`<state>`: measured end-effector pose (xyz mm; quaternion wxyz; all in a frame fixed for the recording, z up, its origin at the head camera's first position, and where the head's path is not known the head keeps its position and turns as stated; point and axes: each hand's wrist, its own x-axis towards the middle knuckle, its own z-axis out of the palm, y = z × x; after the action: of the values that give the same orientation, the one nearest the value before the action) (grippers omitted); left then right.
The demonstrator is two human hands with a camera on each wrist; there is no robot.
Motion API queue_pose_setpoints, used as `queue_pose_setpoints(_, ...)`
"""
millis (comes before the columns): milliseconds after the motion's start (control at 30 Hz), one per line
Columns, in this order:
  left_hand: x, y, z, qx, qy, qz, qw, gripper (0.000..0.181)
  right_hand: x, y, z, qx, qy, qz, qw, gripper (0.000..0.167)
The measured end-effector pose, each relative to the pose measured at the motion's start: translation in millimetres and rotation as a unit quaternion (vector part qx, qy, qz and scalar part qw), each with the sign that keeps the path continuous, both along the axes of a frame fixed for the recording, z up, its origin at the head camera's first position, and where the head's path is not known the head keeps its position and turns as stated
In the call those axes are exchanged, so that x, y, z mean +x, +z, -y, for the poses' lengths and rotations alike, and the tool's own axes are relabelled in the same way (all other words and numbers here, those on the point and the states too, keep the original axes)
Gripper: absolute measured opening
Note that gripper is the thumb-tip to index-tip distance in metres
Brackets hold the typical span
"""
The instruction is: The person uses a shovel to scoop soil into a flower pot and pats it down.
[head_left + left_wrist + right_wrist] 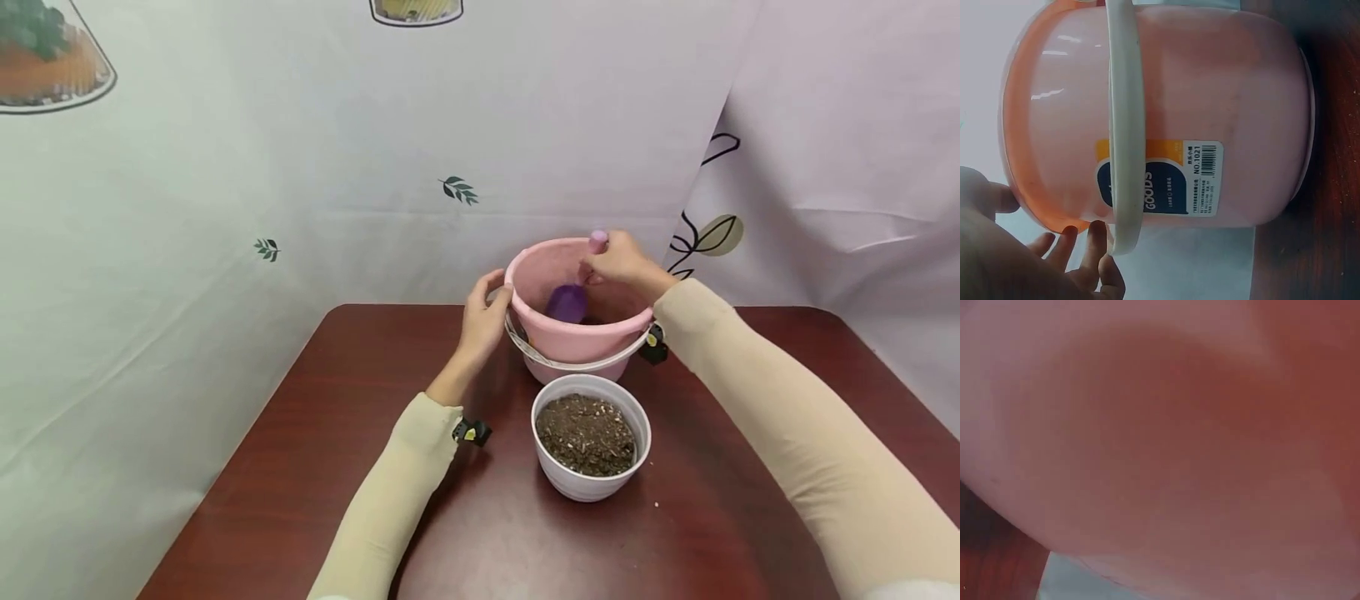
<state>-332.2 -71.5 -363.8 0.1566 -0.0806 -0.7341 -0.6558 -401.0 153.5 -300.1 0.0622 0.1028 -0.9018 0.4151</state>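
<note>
A pink bucket (577,340) with a white handle (1125,119) stands at the back of the table. My left hand (483,321) grips its rim on the left side, with thumb and fingers at the edge. In the left wrist view, that hand (1035,250) is beside the rim, close to the handle. My right hand (621,260) reaches over the bucket and holds a small purple shovel (567,304) by its handle, blade down inside. Dark soil shows partly at the bottom. The right wrist view is filled by the bucket's blurred pink wall (1147,456).
In front of the bucket stands a white pot (588,492) with dark soil (585,433) in it. A few small crumbs lie to the pot's right on the dark red table (360,400). A pale printed curtain (360,167) hangs behind.
</note>
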Motion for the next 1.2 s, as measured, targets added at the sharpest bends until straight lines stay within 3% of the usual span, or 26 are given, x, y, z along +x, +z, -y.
queue_pose_setpoints(133, -0.6, -1.6, -0.8, 0.008, -0.013, 0.000, 0.9999, 0.039, -5.4, -7.3, 0.7, -0.017, 0.025, 0.032, 0.9990, 0.015)
queue_pose_setpoints(267, -0.8, -1.3, 0.5, 0.003, -0.006, -0.002, 1.0000, 0.040, -7.8, -9.1, 2.6, -0.029, 0.051, 0.047, 0.9972, 0.012)
queue_pose_setpoints(500, -1.0, -2.3, 1.4, 0.004, -0.012, -0.008, 0.9999, 0.039, -6.0, -10.4, 8.9, 0.008, 0.107, 0.030, 0.9937, 0.014)
queue_pose_setpoints(667, -1.9, -4.6, 0.5, 0.009, -0.024, -0.008, 0.9996, 0.038, -4.5, -12.2, 10.5, 0.042, 0.125, 0.010, 0.9913, 0.016)
queue_pose_setpoints(833, -2.5, -5.6, 0.1, 0.016, -0.031, -0.011, 0.9993, 0.038, -2.7, -12.6, 11.7, 0.043, 0.142, 0.003, 0.9888, 0.019)
queue_pose_setpoints(1067, -3.1, -5.4, 1.1, 0.011, -0.031, -0.011, 0.9994, 0.039, -1.9, -11.3, 12.5, 0.096, 0.168, -0.054, 0.9797, 0.020)
queue_pose_setpoints(1200, -2.7, -4.9, 1.2, 0.012, -0.034, -0.011, 0.9993, 0.039, -2.7, -10.9, 10.9, 0.090, 0.193, -0.035, 0.9764, 0.020)
